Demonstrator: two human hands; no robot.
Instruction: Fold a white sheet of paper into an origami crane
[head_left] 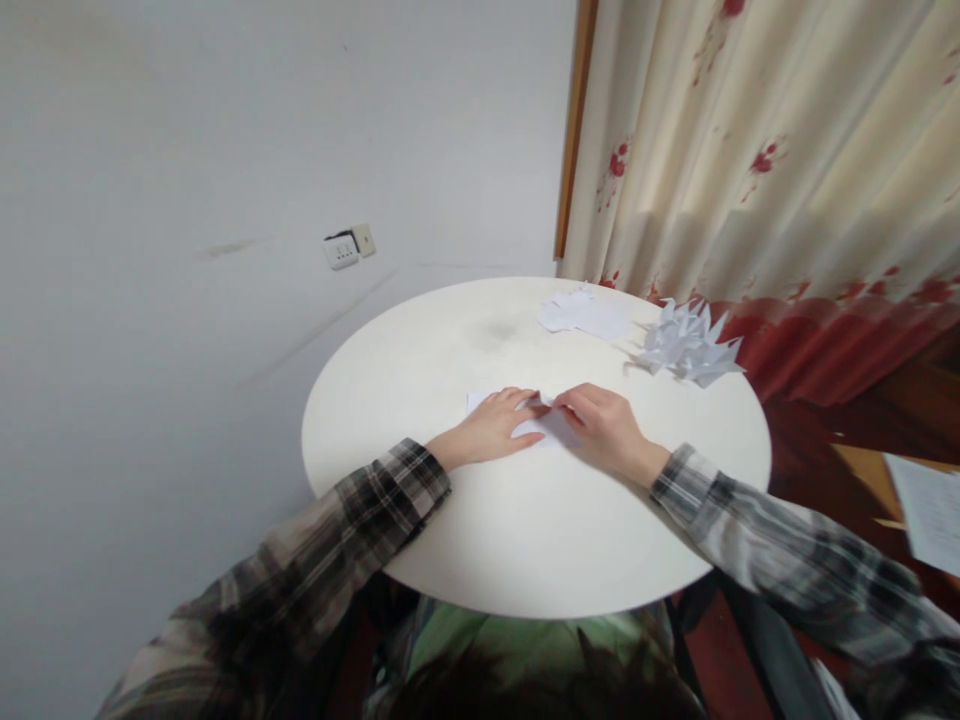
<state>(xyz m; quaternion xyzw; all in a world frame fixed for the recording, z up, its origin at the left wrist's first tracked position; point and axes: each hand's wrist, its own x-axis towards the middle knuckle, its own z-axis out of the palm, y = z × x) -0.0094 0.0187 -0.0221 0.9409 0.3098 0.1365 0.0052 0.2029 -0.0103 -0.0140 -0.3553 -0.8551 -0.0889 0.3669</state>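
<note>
A white sheet of paper (546, 428) lies on the round white table (517, 545), mostly covered by my hands. My left hand (495, 425) rests flat on it, fingers stretched to the right and thumb apart. At the sheet's right part, my right hand (604, 425) pinches a raised edge of the paper between thumb and forefinger. Some of the sheet's outline is hidden beneath both hands.
Several loose white paper pieces (585, 314) lie at the table's back. Folded, pointed paper shapes (686, 342) are heaped at the back right edge. A wall (187, 150) with a socket (341, 251) stands left, a curtain (697, 180) behind right.
</note>
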